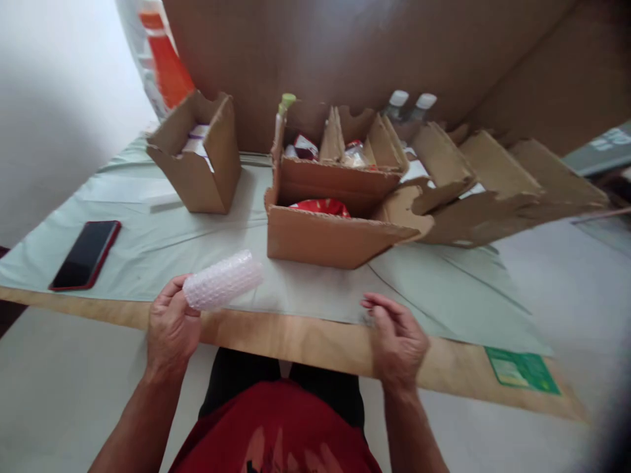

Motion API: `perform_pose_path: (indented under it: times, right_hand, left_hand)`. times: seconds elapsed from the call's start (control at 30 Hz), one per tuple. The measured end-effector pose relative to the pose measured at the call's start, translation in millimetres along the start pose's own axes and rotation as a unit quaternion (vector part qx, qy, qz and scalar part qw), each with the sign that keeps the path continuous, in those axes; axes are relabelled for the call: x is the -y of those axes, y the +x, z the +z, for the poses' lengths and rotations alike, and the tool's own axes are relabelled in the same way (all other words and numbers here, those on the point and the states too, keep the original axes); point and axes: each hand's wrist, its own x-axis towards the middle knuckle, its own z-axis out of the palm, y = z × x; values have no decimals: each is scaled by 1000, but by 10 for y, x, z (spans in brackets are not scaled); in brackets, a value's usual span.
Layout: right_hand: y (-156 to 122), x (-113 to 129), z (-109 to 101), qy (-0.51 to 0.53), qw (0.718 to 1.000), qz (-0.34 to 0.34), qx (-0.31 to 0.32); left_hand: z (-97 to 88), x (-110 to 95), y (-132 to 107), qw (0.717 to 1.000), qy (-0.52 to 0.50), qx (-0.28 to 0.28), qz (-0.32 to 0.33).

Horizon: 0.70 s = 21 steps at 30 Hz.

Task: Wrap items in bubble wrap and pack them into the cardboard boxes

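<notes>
A wooden table (305,341) runs across the middle. Its bare front edge slants from 9 o'clock down to 4 o'clock, and a pale green sheet (162,243) is spread over its top. A white wall (54,98) fills 10 o'clock, and a tall brown board (374,46) stands at 12 o'clock. Pale floor (59,394) shows at 7 o'clock. The light is soft and even.

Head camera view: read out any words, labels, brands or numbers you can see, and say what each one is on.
Nothing here can be read.
Green card on the table: print too blurred.
Red packet in the cardboard box: markings too small.
Red shirt: dark print, cut off.
Phone: screen dark.
Bubble-wrap roll in the left hand: no label shows.
</notes>
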Motion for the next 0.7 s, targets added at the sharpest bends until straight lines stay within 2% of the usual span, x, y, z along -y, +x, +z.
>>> perform_pose_path:
  times: [0.07, 0.13, 0.2, 0.3, 0.37, 0.5, 0.6, 0.7]
  right_hand:
    - [-222, 90, 40, 21, 992, 16, 120]
    - [-366, 155, 127, 54, 973, 35, 221]
    - [-435, 198, 237, 95, 956, 54, 272]
    - [-458, 239, 367, 147, 941, 77, 295]
    - [-460, 261, 389, 184, 927, 99, 311]
    - [-463, 351, 288, 306, 865, 173, 359]
    - [-439, 477, 214, 382, 830, 222, 341]
    - [-400, 588, 230, 413, 827, 239, 299]
  left_hand:
    - [186, 39, -138, 994, -67, 39, -77]
    - [360, 64, -262, 983, -106, 67, -131]
    - [493, 80, -377, 980, -106, 88, -142]
    - [580, 86, -510, 981, -102, 97, -133]
    - [575, 85, -559, 987, -82, 94, -102]
    - [519, 125, -544, 994, -2, 113, 11]
    - [460, 181, -454, 989, 15, 146, 22]
    - [332, 172, -360, 976, -43, 208, 57]
